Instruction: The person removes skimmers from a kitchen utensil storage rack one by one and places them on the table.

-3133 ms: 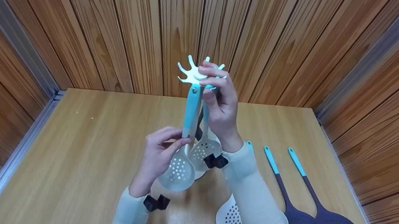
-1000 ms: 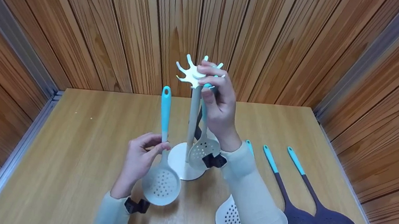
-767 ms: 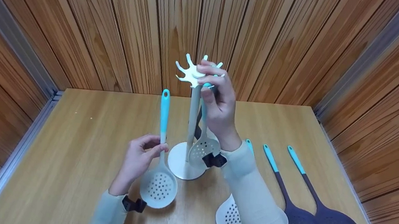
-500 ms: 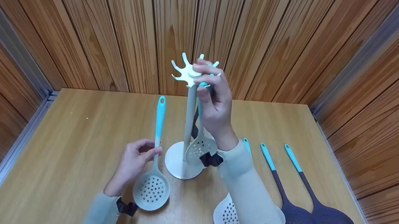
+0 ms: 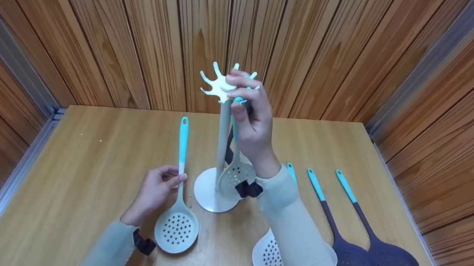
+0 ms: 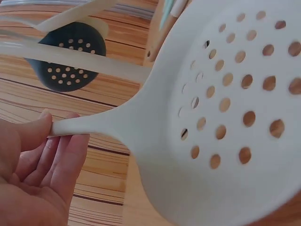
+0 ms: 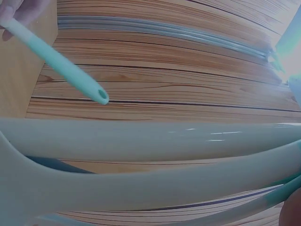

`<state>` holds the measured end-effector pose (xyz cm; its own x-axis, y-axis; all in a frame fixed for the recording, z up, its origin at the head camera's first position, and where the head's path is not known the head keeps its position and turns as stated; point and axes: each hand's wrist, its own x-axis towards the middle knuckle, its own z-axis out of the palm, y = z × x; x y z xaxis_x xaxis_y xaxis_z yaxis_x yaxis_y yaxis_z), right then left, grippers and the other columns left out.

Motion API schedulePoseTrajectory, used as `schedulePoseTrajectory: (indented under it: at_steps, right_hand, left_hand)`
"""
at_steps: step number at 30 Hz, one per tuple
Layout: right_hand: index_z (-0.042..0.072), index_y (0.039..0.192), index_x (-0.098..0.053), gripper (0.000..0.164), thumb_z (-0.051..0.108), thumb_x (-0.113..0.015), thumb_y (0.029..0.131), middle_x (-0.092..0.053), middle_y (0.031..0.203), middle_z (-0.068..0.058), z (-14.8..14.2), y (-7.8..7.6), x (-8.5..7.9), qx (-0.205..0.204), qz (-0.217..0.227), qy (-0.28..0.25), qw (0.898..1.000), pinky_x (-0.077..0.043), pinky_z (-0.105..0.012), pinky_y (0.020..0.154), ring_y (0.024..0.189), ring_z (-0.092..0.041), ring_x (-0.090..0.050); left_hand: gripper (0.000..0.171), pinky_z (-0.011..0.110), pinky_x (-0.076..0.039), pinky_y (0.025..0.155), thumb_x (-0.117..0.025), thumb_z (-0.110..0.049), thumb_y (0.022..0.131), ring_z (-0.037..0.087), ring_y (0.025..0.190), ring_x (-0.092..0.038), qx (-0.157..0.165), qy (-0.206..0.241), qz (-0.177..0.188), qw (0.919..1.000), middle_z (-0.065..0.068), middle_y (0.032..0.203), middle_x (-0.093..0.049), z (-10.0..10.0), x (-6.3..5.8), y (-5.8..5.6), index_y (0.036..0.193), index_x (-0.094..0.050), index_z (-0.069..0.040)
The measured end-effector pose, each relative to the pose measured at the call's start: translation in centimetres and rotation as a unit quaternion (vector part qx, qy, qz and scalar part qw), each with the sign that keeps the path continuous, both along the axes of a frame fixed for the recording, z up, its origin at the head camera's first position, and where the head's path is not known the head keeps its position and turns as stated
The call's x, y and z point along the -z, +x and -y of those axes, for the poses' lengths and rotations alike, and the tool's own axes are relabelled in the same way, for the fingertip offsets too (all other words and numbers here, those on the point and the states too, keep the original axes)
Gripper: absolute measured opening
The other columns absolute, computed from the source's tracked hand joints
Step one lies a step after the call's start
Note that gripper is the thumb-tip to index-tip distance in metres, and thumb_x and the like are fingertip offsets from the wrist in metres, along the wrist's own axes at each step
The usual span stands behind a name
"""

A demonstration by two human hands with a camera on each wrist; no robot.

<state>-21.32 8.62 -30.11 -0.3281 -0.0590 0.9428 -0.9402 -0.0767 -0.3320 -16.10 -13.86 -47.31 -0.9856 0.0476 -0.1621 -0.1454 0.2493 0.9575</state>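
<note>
My left hand (image 5: 155,188) pinches a pale skimmer (image 5: 176,232) by its neck, to the left of a white utensil stand (image 5: 204,191). The skimmer's turquoise handle points to the back and its round perforated bowl to the front. In the left wrist view, that bowl (image 6: 160,155) fills the right side, thumb and fingers at its neck. My right hand (image 5: 255,126) holds the stand's hooked top, fingers over it and thumb beside a hanging handle. From there hangs a second pale skimmer (image 5: 234,179), and a dark skimmer (image 6: 68,77) hangs behind the pole.
On the table's right lie two dark skimmers (image 5: 353,260) with turquoise handles. Another white perforated utensil (image 5: 268,255) lies partly under my right forearm. Wood-panelled walls (image 5: 141,35) rise behind and on both sides.
The left hand has drawn the skimmer away from the stand, leftward and toward the front, lowering it close over the table. The right hand keeps its hold on the stand's top.
</note>
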Motion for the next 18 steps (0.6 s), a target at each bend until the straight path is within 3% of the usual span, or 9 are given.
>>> schedulePoseTrajectory:
  at_steps: [4,13,18]
  right_hand:
    - [0.006,0.104,-0.059,0.031,0.035,-0.051,0.103,-0.06,0.125,-0.004,0.0,0.0,0.1,0.001,0.001,0.0,1.0,-0.036,-0.057,0.108,0.129,-0.036,-0.047]
    - [0.004,0.103,-0.059,0.032,0.036,-0.051,0.103,-0.061,0.122,-0.01,0.2,-0.1,0.1,0.0,-0.008,-0.008,1.0,-0.034,-0.058,0.108,0.126,-0.041,-0.048]
    - [0.004,0.103,-0.059,0.032,0.035,-0.051,0.103,-0.061,0.123,-0.007,0.1,0.0,0.1,-0.002,-0.006,-0.005,1.0,-0.034,-0.058,0.109,0.128,-0.039,-0.048]
  left_hand:
    - [0.022,0.047,-0.056,0.087,-0.07,-0.018,0.094,0.026,0.09,-0.064,0.007,0.001,0.013,0.9999,0.017,0.105,-0.068,0.1,0.6,-0.3,0.115,-0.07,-0.009]
    - [0.025,0.045,-0.056,0.086,-0.068,-0.014,0.096,0.025,0.091,-0.065,0.028,-0.01,0.031,0.9991,0.012,0.102,-0.067,0.0,1.6,-0.9,0.118,-0.067,-0.004]
    - [0.025,0.042,-0.057,0.074,-0.066,-0.015,0.097,0.026,0.086,-0.065,0.036,-0.002,0.06,0.9975,0.016,0.105,-0.068,0.0,1.9,-1.2,0.119,-0.066,-0.005]
